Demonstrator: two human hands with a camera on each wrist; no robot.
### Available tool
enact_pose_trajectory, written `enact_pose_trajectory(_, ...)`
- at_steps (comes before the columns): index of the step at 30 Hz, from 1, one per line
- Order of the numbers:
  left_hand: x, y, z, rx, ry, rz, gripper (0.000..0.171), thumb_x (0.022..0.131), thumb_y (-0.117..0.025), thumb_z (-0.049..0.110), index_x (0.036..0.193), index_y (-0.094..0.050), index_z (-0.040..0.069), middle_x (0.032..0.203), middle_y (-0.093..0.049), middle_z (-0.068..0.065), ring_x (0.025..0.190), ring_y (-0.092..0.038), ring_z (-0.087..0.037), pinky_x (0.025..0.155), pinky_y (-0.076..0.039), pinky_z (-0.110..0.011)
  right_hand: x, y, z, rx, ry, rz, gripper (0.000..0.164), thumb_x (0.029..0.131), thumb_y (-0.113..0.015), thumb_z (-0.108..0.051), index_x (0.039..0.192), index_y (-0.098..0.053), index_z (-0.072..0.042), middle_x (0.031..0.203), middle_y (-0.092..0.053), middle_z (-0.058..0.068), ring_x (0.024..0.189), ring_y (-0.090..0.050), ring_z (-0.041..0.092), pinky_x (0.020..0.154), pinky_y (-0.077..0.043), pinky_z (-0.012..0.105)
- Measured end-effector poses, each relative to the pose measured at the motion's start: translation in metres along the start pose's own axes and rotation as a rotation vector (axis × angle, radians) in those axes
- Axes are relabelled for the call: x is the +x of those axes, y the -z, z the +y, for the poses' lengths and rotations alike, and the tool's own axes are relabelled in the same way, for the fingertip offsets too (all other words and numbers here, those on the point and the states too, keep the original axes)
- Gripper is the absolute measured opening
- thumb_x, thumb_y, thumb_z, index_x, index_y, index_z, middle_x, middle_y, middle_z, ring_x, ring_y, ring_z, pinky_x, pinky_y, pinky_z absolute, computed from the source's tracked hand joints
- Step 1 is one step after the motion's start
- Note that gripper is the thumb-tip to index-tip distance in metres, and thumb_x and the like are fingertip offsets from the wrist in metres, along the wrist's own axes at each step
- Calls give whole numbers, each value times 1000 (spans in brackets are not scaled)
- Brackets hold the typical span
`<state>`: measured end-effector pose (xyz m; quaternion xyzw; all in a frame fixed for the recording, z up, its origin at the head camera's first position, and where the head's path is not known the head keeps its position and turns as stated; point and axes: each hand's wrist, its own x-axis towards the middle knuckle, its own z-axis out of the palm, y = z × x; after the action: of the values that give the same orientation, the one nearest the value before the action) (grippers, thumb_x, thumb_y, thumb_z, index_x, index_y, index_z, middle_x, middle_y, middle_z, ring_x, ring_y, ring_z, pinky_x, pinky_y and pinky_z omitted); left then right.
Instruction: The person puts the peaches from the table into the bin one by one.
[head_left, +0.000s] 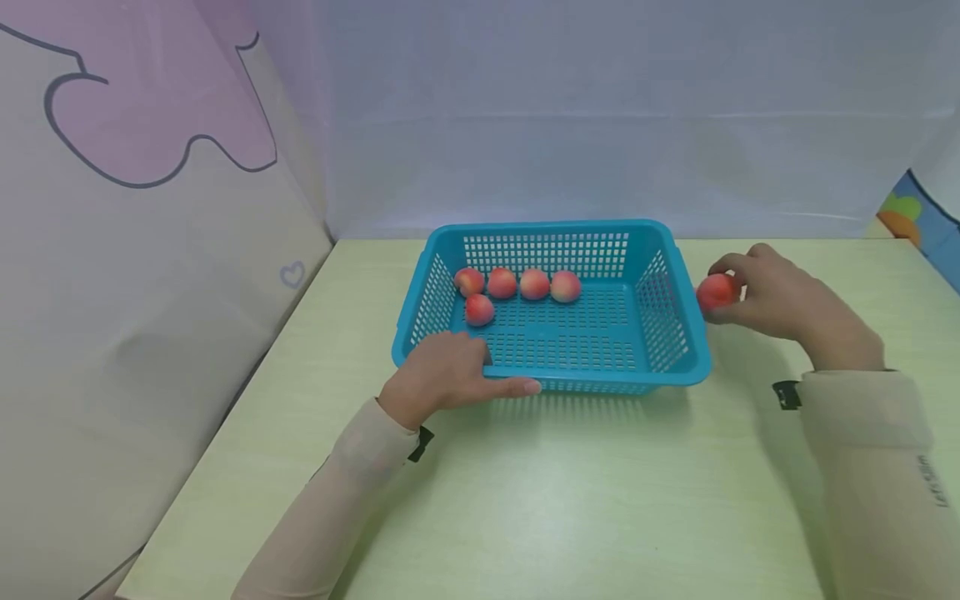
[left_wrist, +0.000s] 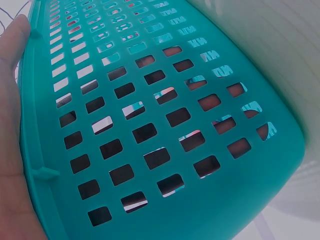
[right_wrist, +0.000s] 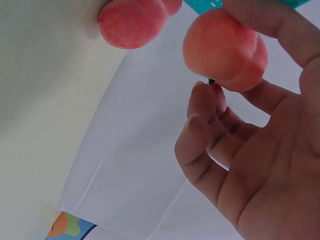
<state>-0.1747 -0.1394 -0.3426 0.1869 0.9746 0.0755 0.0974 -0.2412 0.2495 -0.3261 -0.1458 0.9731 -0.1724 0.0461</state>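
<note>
A blue plastic basket (head_left: 592, 376) with perforated sides stands on the table. Inside it, towards the back left, lie several red-and-yellow peaches (head_left: 535, 284). My left hand (head_left: 442, 375) grips the basket's near rim left of centre, thumb along the outside and fingers over the inside. The left wrist view shows the basket's holed wall (left_wrist: 150, 132) close up beside that hand (left_wrist: 15, 150). Just right of the basket, my right hand (head_left: 780, 300) pinches a peach (right_wrist: 215, 47) between thumb and fingers. Another peach (right_wrist: 132, 22) rests on the table near it, with part of one more behind.
The pale wood-grain table (head_left: 570, 500) runs back to a white sheet (head_left: 600, 150) hanging behind it. On the left, a sheet with a pink printed pattern (head_left: 165, 108) hangs along the table edge. A colourful print (head_left: 918, 212) shows at the far right corner.
</note>
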Motion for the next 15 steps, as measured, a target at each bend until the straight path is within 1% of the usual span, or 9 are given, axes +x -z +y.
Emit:
enact_pose_trajectory(3,0,0,0,-1,2,1,79,64,-29,97,59,-38,19,49,-27,8,41,-30,-9,44,-22,-28,-1,2,-3,-9,-4,43,62,79,-76,-35,122,-52,2,105,-42,24,89,-46,42,62,-49,53)
enact_pose_trajectory(7,0,1,1,7,2,-2,78,64,-29,96,59,-39,19,49,-27,8,41,-30,-9,44,-22,-28,-3,5,-5,1,-17,76,63,80,-75,-35,123,-50,3,111,-42,26,94,-44,45,64,-48,57)
enact_pose_trajectory(11,0,2,1,13,3,-6,78,65,-29,96,59,-38,19,49,-26,8,41,-29,-9,44,-22,-28,-4,9,-7,24,-25,84,62,81,-75,-29,125,-46,4,112,-48,26,97,-44,47,68,-46,61)
enact_pose_trajectory(15,0,2,2,10,7,-11,78,64,-30,96,58,-38,19,49,-26,8,41,-29,-9,43,-22,-28,-6,12,-15,31,-15,109,62,81,-75,-30,126,-45,1,110,-52,24,95,-46,44,68,-46,60)
